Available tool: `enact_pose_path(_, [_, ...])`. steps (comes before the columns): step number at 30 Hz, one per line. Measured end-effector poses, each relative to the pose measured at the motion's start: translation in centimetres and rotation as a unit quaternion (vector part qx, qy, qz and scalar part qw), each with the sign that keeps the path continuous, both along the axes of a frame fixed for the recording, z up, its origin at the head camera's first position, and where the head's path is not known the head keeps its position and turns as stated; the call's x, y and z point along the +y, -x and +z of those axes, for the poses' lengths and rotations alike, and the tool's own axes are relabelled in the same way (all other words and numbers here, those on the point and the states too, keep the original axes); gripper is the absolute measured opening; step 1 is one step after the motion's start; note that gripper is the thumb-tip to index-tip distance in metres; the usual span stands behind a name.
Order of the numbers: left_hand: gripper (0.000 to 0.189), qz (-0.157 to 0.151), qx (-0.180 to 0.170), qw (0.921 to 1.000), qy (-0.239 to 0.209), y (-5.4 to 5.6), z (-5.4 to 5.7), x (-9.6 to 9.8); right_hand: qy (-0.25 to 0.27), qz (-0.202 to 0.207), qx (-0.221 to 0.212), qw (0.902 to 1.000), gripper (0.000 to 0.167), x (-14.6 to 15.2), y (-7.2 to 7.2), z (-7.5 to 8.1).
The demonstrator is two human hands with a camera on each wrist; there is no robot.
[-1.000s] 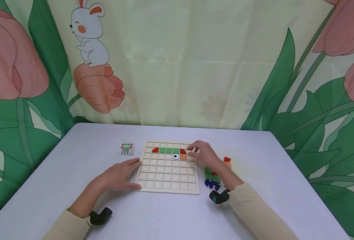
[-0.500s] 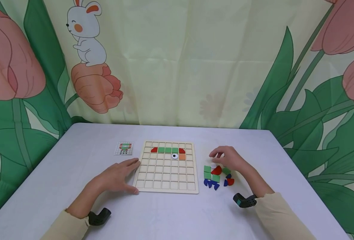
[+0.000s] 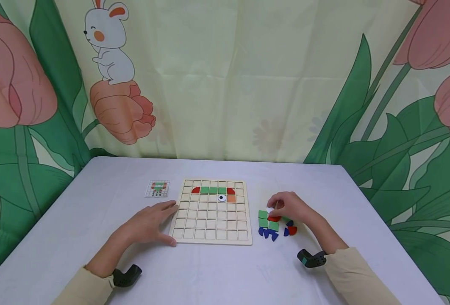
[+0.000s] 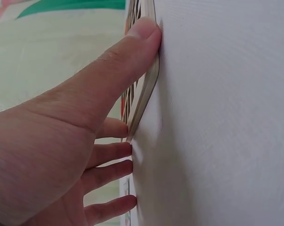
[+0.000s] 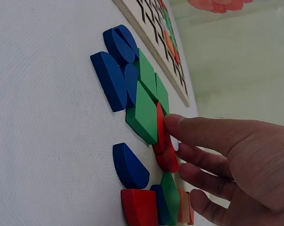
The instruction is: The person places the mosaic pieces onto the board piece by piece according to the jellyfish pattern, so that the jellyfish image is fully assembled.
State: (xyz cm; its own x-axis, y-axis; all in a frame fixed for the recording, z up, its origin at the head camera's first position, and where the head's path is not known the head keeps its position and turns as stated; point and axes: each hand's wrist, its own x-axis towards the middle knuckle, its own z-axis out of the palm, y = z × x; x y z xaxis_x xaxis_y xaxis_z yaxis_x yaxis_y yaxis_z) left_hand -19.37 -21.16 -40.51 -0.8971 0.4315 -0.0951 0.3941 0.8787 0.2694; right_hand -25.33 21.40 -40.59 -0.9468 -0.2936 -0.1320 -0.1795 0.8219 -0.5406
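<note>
**Left hand (image 3: pixel 150 222) on board (image 3: pixel 212 224), right hand (image 3: pixel 291 207) at white disc (image 3: pixel 269 209)**

Board lies flat on the worktop (image 3: pixel 225 275), between your hands. Your left fingers are spread along its left edge, thumb at the near corner, probably to stop it sliding. Your right thumb and forefinger are at the white disc, in the loose pile right of the board; can't tell if they're pinching it. Pile likely sits there for short reach. Card (image 3: pixel 157 189) lies just left of the board, presumably for easy viewing.

Board: pale wood look, raised grid. On it: green row (image 3: pixel 213 190) of squares, a rounded red tile each end; below, eye disc (image 3: pixel 222 198) beside orange square (image 3: pixel 231 198). Loose: flat green tiles (image 5: pixel 144 113), chunky curved blue pieces (image 5: pixel 109 80), glossy red pieces (image 5: pixel 141 207). Worktop surface: white, fine-textured.
</note>
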Motion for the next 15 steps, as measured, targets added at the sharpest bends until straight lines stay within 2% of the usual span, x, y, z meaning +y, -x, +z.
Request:
enact_pose_path(11, [0.103, 0.005, 0.001, 0.9999, -0.010, 0.06, 0.08, 0.24, -0.018, -0.001, 0.007, 0.9998, 0.013, -0.45, 0.34, -0.15])
enact_pose_path(15, [0.093, -0.004, -0.005, 0.9999, -0.015, 0.27, -0.06, -0.07, -0.020, 0.001, 0.004, 0.9998, 0.012, -0.56, 0.41, -0.09])
